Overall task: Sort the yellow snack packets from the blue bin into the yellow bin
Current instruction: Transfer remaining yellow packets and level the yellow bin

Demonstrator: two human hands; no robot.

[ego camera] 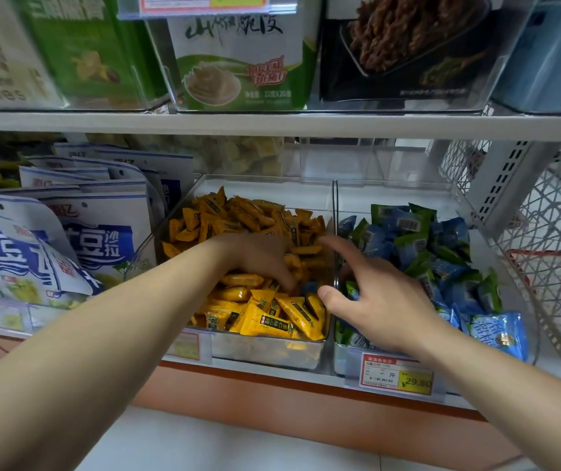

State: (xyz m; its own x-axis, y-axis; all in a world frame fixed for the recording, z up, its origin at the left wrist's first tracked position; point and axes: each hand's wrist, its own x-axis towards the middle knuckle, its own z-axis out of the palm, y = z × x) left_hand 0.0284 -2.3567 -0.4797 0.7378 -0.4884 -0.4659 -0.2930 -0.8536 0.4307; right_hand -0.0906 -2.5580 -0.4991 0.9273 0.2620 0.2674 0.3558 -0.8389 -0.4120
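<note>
Left grip (258, 256) dips, fingers curled, among the yellow packets (272, 321) filling the yellow bin (265, 350); whether it holds one is hidden. Right grip (381, 294) hovers spread and empty over the blue bin (398, 195), where no yellow shows. Sorting looks nearly done.

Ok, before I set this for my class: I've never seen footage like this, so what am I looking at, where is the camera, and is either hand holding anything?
There is no machine: a person works with bare hands, and the single picture comes from a camera worn on the head, looking down at shop shelves. The left hand reaches into the clear bin of yellow packets; whether its fingers grip one is hidden. The right hand hovers over the neighbouring bin of blue and green packets, index finger and thumb spread, nothing visibly held. Big blue-and-white bags stand further left.
</note>
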